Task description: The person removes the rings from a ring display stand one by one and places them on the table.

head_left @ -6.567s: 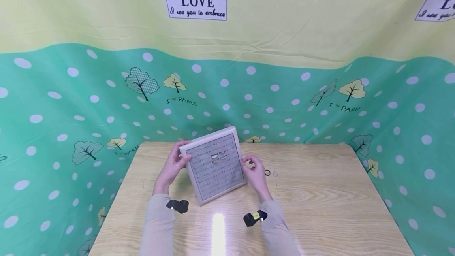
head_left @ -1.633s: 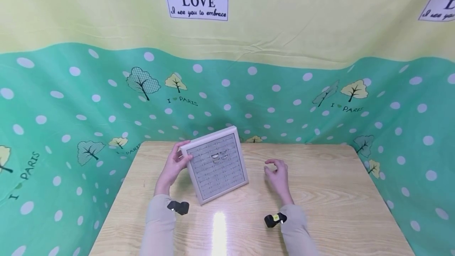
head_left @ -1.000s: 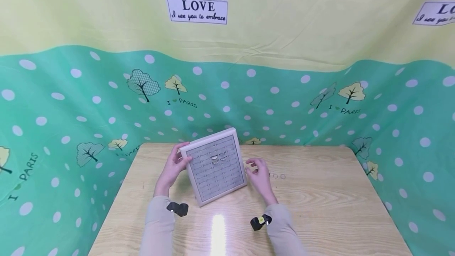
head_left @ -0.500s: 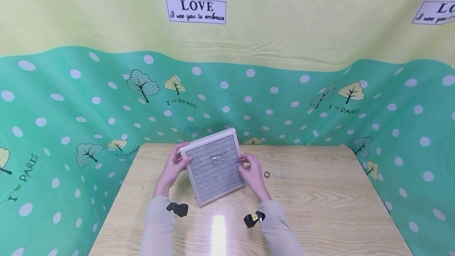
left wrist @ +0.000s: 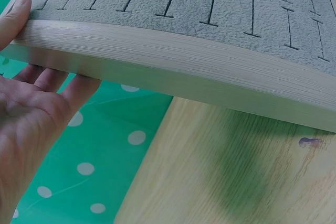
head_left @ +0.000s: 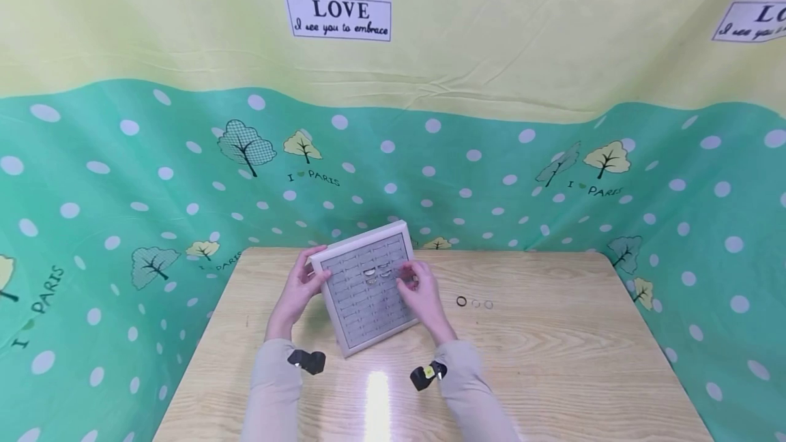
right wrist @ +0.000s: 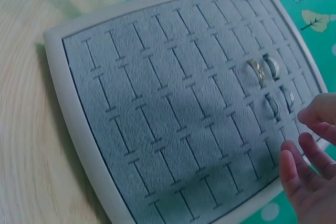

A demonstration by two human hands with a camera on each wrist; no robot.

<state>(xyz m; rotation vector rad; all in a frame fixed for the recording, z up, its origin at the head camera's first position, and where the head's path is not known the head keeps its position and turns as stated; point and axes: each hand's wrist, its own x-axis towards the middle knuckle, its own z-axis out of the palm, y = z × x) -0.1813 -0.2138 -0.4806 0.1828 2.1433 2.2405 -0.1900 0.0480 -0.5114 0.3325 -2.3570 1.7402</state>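
Note:
A ring display tray (head_left: 373,312) with a pale frame and grey slotted padding is held tilted above the table. My left hand (head_left: 299,285) grips its upper left corner; the left wrist view shows the thumb (left wrist: 20,11) on top and fingers underneath. Several rings sit in the slots, among them a gold-toned ring (right wrist: 256,73) and a silver ring (right wrist: 272,66). My right hand (head_left: 424,297) hovers over the tray's right side, close to the rings, thumb and forefinger bent and apart. No ring shows between those fingertips in the right wrist view.
Right of the tray, three loose rings lie in a row on the wooden table (head_left: 552,360): a dark ring (head_left: 461,301), a pale ring (head_left: 475,303) and another pale ring (head_left: 488,305). A green dotted curtain (head_left: 491,217) surrounds the table's back and sides.
My right hand has moved left from the loose rings to over the tray. A third ring now lies on the table where two showed at first. My left hand has kept its grip.

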